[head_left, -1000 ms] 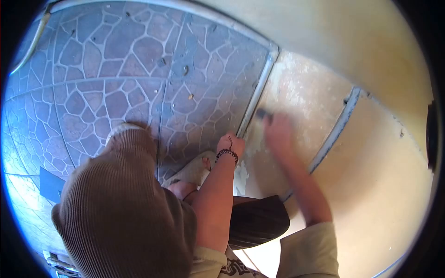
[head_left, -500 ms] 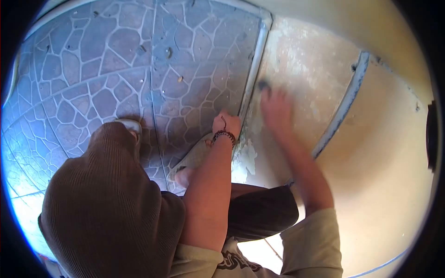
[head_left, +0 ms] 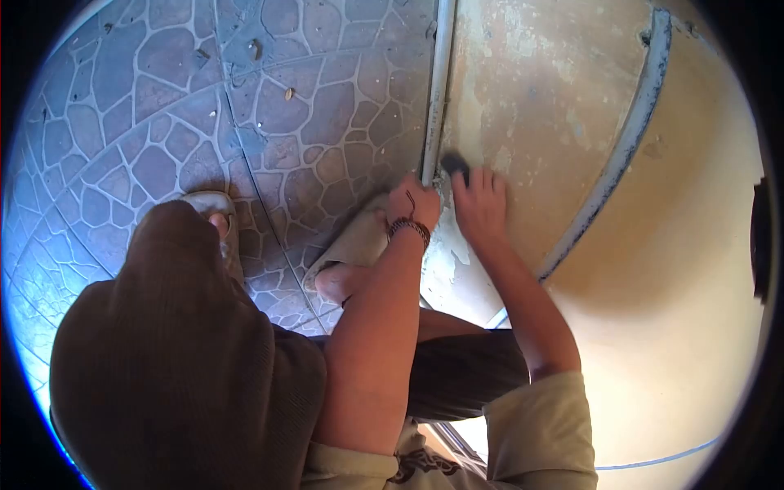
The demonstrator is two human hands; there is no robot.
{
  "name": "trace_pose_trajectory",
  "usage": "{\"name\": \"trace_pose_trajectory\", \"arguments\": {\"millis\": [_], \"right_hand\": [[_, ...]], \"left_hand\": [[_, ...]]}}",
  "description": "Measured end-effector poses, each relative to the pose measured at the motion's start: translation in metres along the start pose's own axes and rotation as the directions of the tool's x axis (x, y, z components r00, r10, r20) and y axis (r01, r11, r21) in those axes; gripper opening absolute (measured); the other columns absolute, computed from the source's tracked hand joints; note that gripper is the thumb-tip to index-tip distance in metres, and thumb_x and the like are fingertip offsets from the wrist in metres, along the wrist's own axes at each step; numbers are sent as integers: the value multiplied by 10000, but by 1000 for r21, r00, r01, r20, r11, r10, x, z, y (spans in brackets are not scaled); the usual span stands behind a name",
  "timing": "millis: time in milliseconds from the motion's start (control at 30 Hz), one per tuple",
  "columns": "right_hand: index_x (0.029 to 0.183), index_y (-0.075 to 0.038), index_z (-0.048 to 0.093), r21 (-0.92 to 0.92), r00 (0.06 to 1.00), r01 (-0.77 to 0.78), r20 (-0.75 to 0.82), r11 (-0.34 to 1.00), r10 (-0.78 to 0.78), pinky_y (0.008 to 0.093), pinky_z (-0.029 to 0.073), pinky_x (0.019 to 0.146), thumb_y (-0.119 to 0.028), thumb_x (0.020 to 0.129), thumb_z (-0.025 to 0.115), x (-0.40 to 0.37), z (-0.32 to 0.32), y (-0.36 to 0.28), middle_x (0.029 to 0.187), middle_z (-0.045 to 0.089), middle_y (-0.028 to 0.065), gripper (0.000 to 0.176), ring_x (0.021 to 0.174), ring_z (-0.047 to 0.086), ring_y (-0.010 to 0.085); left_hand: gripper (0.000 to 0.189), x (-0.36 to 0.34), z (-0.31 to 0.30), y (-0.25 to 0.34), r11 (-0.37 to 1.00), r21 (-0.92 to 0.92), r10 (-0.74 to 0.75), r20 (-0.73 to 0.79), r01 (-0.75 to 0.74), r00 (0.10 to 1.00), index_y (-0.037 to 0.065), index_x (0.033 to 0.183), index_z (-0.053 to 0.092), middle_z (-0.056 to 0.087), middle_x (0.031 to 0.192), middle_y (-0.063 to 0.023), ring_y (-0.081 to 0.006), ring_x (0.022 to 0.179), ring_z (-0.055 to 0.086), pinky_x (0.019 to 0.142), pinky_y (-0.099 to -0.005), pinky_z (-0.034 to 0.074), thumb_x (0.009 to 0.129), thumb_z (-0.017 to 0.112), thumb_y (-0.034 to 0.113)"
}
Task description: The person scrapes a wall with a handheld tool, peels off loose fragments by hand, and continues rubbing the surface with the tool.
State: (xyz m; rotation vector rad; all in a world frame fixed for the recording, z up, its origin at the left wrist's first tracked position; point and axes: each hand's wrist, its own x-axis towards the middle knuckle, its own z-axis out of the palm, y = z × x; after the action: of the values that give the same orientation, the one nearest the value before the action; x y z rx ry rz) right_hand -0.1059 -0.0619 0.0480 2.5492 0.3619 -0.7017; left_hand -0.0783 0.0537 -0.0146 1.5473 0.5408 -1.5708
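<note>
My left hand (head_left: 415, 202) is closed at the lower visible end of a grey pipe (head_left: 439, 98) that runs along the foot of the wall. Bracelets circle that wrist. Just to the right, my right hand (head_left: 480, 204) holds a small dark object (head_left: 454, 165) between thumb and fingers against the peeling wall (head_left: 523, 98). What the dark object is cannot be made out. Patches of bare, flaked paint show around and below my right hand.
A second, stained pipe (head_left: 616, 151) slants across the wall at the right. Stone-patterned floor tiles (head_left: 171, 61) with small debris spread at the left. My sandalled feet (head_left: 347, 261) and dark-clothed knee (head_left: 171, 327) are below.
My view has shifted, so floor and pipe sit differently in the frame. My right hand has moved down the wall, closer to my left hand, and looks sharper.
</note>
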Motion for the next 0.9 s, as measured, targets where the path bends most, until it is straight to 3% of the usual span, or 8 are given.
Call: {"name": "trace_pose_trajectory", "arguments": {"millis": [133, 267, 433, 500, 633, 667, 833, 900], "right_hand": [[1017, -46, 588, 18, 998, 51, 29, 999, -51, 408, 395, 725, -132, 765, 555, -55, -3, 0, 898, 530, 143, 268, 841, 526, 300], [1042, -64, 588, -9, 990, -130, -53, 992, 129, 429, 418, 736, -138, 775, 553, 39, -42, 29, 945, 549, 148, 279, 870, 538, 307], [928, -71, 626, 44, 996, 91, 2, 995, -92, 447, 439, 823, -179, 786, 564, -85, 47, -24, 1118, 576, 208, 189, 1000, 557, 332], [899, -65, 627, 109, 994, 25, 103, 994, -36, 460, 430, 833, -174, 780, 561, -88, 43, -23, 1093, 577, 206, 174, 999, 550, 337], [868, -59, 633, 27, 986, -159, -55, 987, 160, 436, 430, 827, -159, 763, 555, -3, -34, 12, 1076, 586, 186, 166, 1006, 548, 316], [880, -56, 632, 61, 970, -240, -22, 969, 242, 433, 431, 825, -157, 761, 553, 5, -43, 12, 1075, 587, 181, 175, 1003, 547, 313], [985, -51, 608, 34, 993, 64, -103, 997, -60, 421, 430, 810, -154, 756, 548, -78, 46, -21, 1051, 584, 173, 259, 961, 546, 301], [994, -50, 607, 17, 995, -26, -97, 1000, 28, 434, 436, 799, -152, 768, 549, -73, 26, -13, 1065, 583, 167, 255, 970, 550, 313]], "left_hand": [[258, 37, 39, -57, 973, 97, 202, 95, -211, 975, 63, 979, 673, 665, 1086, -189, -382, 1031, 629, 847, -406, 512, 827, 551, 232], [296, 14, 16, -53, 998, 52, 21, -30, -19, 999, 17, 1015, 669, 649, 1087, -238, -391, 1033, 626, 870, -424, 513, 830, 544, 212], [330, 38, 28, -58, 963, 185, 184, 73, -195, 980, -1, 1062, 651, 643, 1085, -258, -398, 1037, 620, 899, -445, 496, 849, 523, 215], [334, 63, 15, -46, 973, 88, 215, 4, -215, 977, -7, 1066, 646, 632, 1095, -271, -405, 1040, 614, 911, -450, 487, 853, 514, 213], [313, 8, 13, -18, 990, -63, 118, -108, -125, 987, -15, 1042, 644, 627, 1081, -283, -411, 1031, 612, 903, -455, 485, 843, 505, 183], [313, 6, 19, -25, 986, -24, 160, -81, -162, 984, -19, 1038, 643, 628, 1080, -283, -413, 1031, 611, 896, -457, 489, 839, 500, 176], [306, 43, 37, -81, 954, 125, 285, -87, -273, 955, -24, 1010, 653, 638, 1067, -270, -415, 1037, 610, 868, -457, 504, 825, 495, 160], [226, 78, 40, -110, 622, 626, 464, 189, -470, 866, 63, 963, 710, 678, 956, -199, -339, 969, 656, 814, -422, 535, 827, 562, 167]]}}
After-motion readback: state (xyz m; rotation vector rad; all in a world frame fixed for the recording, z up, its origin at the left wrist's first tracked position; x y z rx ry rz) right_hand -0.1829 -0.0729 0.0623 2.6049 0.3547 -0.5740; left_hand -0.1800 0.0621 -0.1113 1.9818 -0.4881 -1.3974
